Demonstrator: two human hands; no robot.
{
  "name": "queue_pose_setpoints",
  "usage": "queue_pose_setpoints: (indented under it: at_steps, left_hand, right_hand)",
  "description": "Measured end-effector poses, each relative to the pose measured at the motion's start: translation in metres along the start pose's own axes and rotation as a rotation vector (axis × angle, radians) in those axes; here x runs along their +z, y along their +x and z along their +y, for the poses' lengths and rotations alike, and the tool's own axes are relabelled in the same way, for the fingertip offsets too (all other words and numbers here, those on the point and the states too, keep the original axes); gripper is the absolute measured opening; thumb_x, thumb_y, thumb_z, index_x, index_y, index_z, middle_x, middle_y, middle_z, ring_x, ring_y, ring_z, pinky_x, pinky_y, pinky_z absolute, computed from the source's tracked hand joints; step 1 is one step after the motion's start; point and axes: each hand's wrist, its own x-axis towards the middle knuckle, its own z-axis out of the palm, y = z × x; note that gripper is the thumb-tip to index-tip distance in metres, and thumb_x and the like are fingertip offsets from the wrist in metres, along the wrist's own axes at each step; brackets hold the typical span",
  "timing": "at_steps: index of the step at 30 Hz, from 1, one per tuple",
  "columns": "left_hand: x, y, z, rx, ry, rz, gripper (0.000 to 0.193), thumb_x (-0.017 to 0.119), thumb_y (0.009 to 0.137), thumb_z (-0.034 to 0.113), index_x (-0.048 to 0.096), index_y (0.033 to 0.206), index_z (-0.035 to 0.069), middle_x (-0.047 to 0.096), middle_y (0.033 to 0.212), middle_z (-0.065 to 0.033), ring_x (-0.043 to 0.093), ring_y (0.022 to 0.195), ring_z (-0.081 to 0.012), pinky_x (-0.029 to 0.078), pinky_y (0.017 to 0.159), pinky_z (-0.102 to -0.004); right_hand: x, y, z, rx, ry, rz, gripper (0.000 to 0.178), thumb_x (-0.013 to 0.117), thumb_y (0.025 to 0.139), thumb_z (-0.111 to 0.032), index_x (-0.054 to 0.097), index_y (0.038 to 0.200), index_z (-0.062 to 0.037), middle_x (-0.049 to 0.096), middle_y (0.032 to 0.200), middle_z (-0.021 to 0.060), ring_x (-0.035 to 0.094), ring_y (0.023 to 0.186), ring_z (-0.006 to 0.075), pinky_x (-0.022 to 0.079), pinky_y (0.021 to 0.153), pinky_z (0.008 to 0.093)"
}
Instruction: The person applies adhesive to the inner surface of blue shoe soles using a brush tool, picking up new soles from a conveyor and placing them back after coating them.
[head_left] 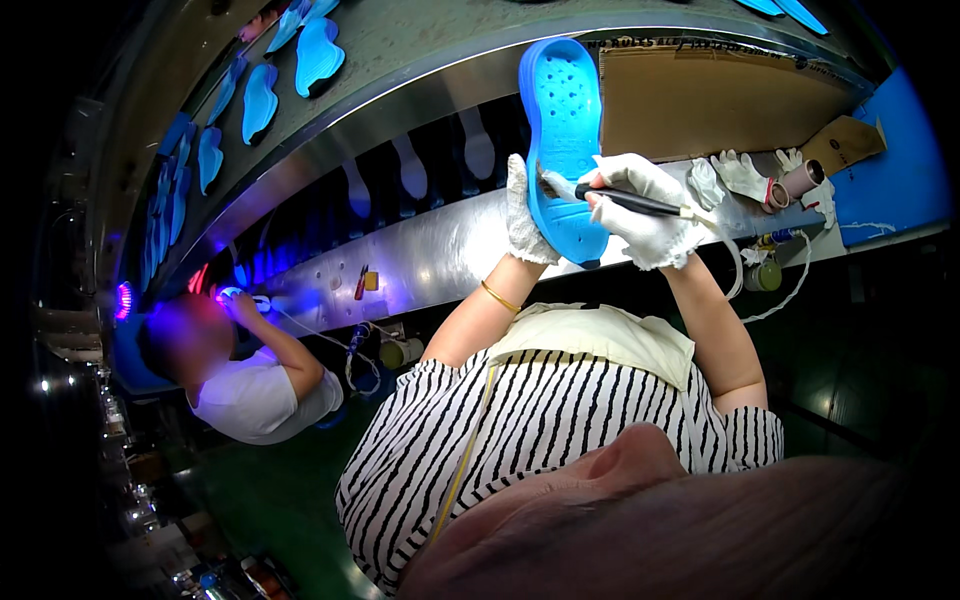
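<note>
My left hand (527, 215), in a white glove, holds the left edge of a bright blue shoe sole (567, 115) that stands nearly upright above the metal ledge. Its inner face is toward me, with small holes near the far end. In my gloved right hand (652, 222) is a brush (635, 201) with a black handle, gripped like a pen. A thin pale hose (738, 262) runs from the handle's back end. The brush's bristles (556, 184) lie against the lower middle of the sole. Bare fingertips show through the right glove.
A cardboard box (710, 105) stands behind the sole. Right of my hands lie white gloves (742, 178) and a tape roll (800, 178). Blue soles (320, 50) rest on the far belt. A co-worker (265, 390) works at left. A yellow block (371, 281) sits on the metal ledge (420, 245).
</note>
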Motion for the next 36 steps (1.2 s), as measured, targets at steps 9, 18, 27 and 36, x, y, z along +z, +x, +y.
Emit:
queue_pose_setpoints:
  at_steps: [9, 18, 27, 36]
  left_hand:
    - [0.005, 0.013, 0.013, -0.028, -0.040, -0.010, 0.094, 0.039, 0.083, 0.078, 0.037, 0.142, 0.005, 0.050, 0.133, -0.0243, 0.055, 0.116, -0.0387, 0.046, 0.098, -0.0511]
    - [0.020, 0.021, 0.021, 0.041, 0.044, -0.122, 0.097, 0.041, 0.083, 0.075, 0.025, 0.148, 0.005, 0.037, 0.146, -0.0209, 0.040, 0.132, -0.0385, 0.032, 0.111, -0.0533]
    - [0.030, 0.029, 0.029, 0.054, -0.045, -0.237, 0.093, 0.046, 0.084, 0.071, 0.024, 0.150, 0.009, 0.033, 0.149, -0.0189, 0.037, 0.134, -0.0385, 0.028, 0.113, -0.0552]
    - [0.026, 0.031, 0.041, -0.067, -0.028, -0.235, 0.091, 0.044, 0.085, 0.070, 0.025, 0.149, 0.007, 0.032, 0.148, -0.0225, 0.037, 0.133, -0.0423, 0.031, 0.110, -0.0570]
  right_hand:
    - [0.009, -0.022, 0.012, -0.133, -0.236, -0.049, 0.014, 0.069, 0.076, 0.002, 0.064, 0.089, -0.0014, 0.064, 0.087, 0.0067, 0.062, 0.074, 0.0104, 0.052, 0.068, 0.0248]
    - [0.009, -0.027, 0.018, 0.010, -0.003, 0.062, 0.018, 0.062, 0.080, 0.011, 0.057, 0.093, -0.0003, 0.063, 0.089, 0.0074, 0.062, 0.078, 0.0104, 0.052, 0.071, 0.0247]
    - [-0.007, -0.025, 0.028, 0.047, 0.215, 0.061, 0.015, 0.066, 0.082, 0.004, 0.061, 0.095, -0.0006, 0.065, 0.096, 0.0081, 0.062, 0.083, 0.0109, 0.052, 0.076, 0.0266]
    - [-0.018, -0.016, 0.014, 0.112, 0.134, -0.058, 0.016, 0.065, 0.081, 0.004, 0.058, 0.094, -0.0017, 0.064, 0.098, 0.0086, 0.060, 0.084, 0.0116, 0.049, 0.076, 0.0257]
